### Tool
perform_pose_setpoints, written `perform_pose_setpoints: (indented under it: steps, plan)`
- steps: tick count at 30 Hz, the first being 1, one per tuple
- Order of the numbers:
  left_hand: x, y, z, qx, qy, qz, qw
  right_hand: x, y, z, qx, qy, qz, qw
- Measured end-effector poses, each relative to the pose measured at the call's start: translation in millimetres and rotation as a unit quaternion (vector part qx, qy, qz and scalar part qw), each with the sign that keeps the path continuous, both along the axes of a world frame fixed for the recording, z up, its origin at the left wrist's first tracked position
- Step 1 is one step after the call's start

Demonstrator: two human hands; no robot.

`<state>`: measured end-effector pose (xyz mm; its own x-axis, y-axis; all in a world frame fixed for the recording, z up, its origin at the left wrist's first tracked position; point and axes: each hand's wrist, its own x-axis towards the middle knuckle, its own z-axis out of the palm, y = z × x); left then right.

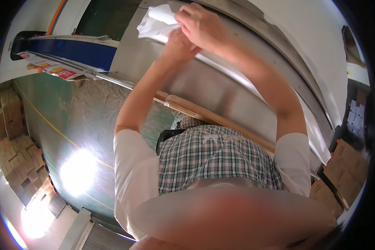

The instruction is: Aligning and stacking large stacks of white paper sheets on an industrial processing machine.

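Both of my arms reach forward over a grey metal worktop (131,56). A crumpled white sheet (156,26), thin like paper or film, sticks out to the left of my hands. My right hand (202,27) is closed, its fingertips pinching the sheet's upper edge. Just below and touching it, my left hand (178,45) is closed around the sheet's lower part; its fingers are partly hidden behind my right hand. A long white strip (233,75) runs from near my hands toward the right along the worktop. Whether it joins the sheet I cannot tell.
A wooden strip (204,112) edges the worktop close to my checked apron. Left of it runs a blue conveyor belt (73,52) with printed packaging (58,70) along its side. Stacked cartons stand far left (16,162) and at the right (347,166).
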<state>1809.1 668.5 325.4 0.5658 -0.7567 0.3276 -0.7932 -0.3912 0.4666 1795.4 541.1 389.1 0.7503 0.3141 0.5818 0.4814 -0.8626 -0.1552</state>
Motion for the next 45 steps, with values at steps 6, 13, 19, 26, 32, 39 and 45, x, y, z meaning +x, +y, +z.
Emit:
perform_pose_setpoints:
  steps: [6,13,19,26,32,39,45]
  plan:
    - [39.6,33.1,-4.6,0.206,-0.133,0.239,0.940,-11.9,9.7,-43.9,-0.014,0.055,0.057,0.997]
    - [124.1,96.7,-28.9,-0.097,0.218,0.259,0.936,1.5,23.6,-67.6,-0.072,0.082,0.105,0.988]
    - [133.9,67.4,-8.1,-0.113,0.404,0.216,0.881,-17.3,-1.4,-62.2,0.012,0.118,0.080,0.990]
    - [169.6,68.2,-31.3,0.105,0.173,0.264,0.943,-104.1,-50.0,-37.2,0.081,0.232,0.019,0.969]
    - [130.4,51.9,6.4,0.000,0.048,0.196,0.979,-172.6,-88.9,-33.4,0.156,0.225,-0.065,0.960]
    - [118.3,-0.2,-38.0,0.249,-0.057,0.175,0.951,-201.4,-104.1,-47.8,0.176,0.216,-0.138,0.951]
    - [163.6,39.5,-30.5,0.186,-0.020,0.292,0.938,-216.1,-102.8,-49.2,0.200,0.211,-0.160,0.943]
